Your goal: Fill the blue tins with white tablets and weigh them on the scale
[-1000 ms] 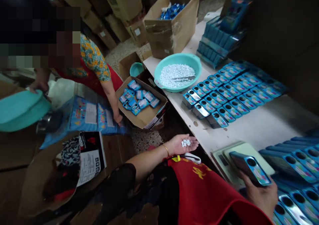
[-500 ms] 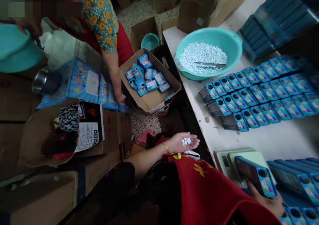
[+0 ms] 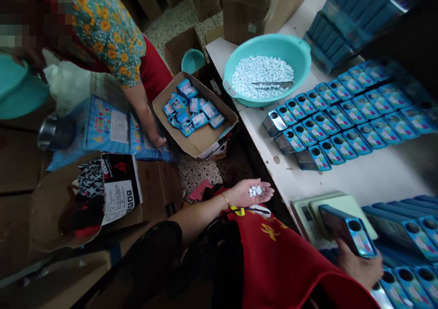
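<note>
Cradling pellets (image 3: 255,191) on the outstretched left hand (image 3: 242,196), centre. Clasping tin (image 3: 360,241) in the right hand's (image 3: 360,268) grip, perhaps touching scale (image 3: 337,201) on pale tabletop (image 3: 369,177). Backed by cartons (image 3: 244,14), top centre.

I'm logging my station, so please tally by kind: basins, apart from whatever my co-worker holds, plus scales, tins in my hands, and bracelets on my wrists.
Large basin and small basin: 2
Scale: 1
Tin in right hand: 1
Bracelet: 1
Total: 5
</note>
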Available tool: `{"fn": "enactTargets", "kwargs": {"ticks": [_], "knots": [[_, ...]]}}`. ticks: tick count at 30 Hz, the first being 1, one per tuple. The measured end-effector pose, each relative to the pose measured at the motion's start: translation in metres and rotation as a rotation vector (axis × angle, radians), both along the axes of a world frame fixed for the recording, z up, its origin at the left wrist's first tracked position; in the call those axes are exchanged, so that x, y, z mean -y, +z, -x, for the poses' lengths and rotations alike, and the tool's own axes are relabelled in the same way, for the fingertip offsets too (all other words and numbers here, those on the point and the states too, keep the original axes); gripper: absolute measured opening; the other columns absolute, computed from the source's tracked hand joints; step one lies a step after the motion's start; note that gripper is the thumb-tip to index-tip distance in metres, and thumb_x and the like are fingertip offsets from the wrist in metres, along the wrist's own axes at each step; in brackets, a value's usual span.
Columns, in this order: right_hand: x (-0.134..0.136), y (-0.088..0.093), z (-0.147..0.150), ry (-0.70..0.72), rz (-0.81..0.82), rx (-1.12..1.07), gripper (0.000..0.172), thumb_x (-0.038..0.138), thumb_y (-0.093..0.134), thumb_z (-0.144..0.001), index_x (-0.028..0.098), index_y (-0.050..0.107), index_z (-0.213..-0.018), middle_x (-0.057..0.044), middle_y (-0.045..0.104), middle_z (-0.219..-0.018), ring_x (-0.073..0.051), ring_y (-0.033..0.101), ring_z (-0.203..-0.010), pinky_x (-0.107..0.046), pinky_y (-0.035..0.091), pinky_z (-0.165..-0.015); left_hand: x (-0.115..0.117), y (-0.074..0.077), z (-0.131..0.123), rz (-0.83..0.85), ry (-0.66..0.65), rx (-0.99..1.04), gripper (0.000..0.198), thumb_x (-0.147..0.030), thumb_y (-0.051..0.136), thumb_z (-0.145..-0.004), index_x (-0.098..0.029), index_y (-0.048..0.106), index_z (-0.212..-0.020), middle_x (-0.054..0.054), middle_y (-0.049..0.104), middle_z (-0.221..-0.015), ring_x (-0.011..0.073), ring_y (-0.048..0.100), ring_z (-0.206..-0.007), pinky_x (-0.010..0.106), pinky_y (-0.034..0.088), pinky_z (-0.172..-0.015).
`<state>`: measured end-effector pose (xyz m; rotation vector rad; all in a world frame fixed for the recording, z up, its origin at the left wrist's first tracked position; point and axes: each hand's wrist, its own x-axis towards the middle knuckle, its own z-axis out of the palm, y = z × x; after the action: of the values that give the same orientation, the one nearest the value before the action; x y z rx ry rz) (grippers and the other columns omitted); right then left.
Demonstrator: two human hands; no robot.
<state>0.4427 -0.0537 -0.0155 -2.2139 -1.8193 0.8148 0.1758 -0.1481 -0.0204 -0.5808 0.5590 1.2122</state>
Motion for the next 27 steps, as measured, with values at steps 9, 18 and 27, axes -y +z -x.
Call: {"fn": "enactTargets", "kwargs": {"ticks": [9, 18, 27], "knots": [[-0.002, 0.011, 0.013, -0.242, 0.027, -0.010, 0.068, 0.042, 0.064, -0.053, 0.021, 0.051, -0.116, -0.016, 0.059, -0.108, -0.033, 0.054, -0.101, -0.043, 0.041, -0.087, -0.011, -0.010, -0.013, 0.051, -0.111, 0.051, 0.030, -0.025, 0.038, -0.084, -0.003, 0.058, -0.091, 0.015, 0.065, -0.079, 0.0192, 0.062, -0.076, 0.033, 0.040, -0.080], [-0.007, -0.021, -0.001, -0.217, -0.107, -0.259, 0.068, 0.046, 0.062, -0.053, 0.008, 0.050, -0.109, -0.017, 0.058, -0.102, -0.031, 0.054, -0.096, -0.045, 0.039, -0.086, -0.042, 0.015, -0.005, 0.072, -0.184, -0.052, 0.026, -0.021, 0.044, -0.082, -0.001, 0.059, -0.091, 0.016, 0.065, -0.077, 0.0199, 0.062, -0.078, 0.031, 0.046, -0.075], [-0.004, 0.006, -0.014, -0.250, -0.349, -0.794, 0.075, 0.034, 0.066, -0.063, 0.023, 0.029, -0.127, -0.011, 0.037, -0.131, -0.021, 0.037, -0.120, -0.040, 0.033, -0.096, -0.065, 0.031, 0.006, 0.113, -0.294, -0.294, 0.023, -0.015, 0.043, -0.082, -0.007, 0.058, -0.097, 0.015, 0.065, -0.088, 0.0207, 0.062, -0.084, 0.033, 0.053, -0.072]]}}
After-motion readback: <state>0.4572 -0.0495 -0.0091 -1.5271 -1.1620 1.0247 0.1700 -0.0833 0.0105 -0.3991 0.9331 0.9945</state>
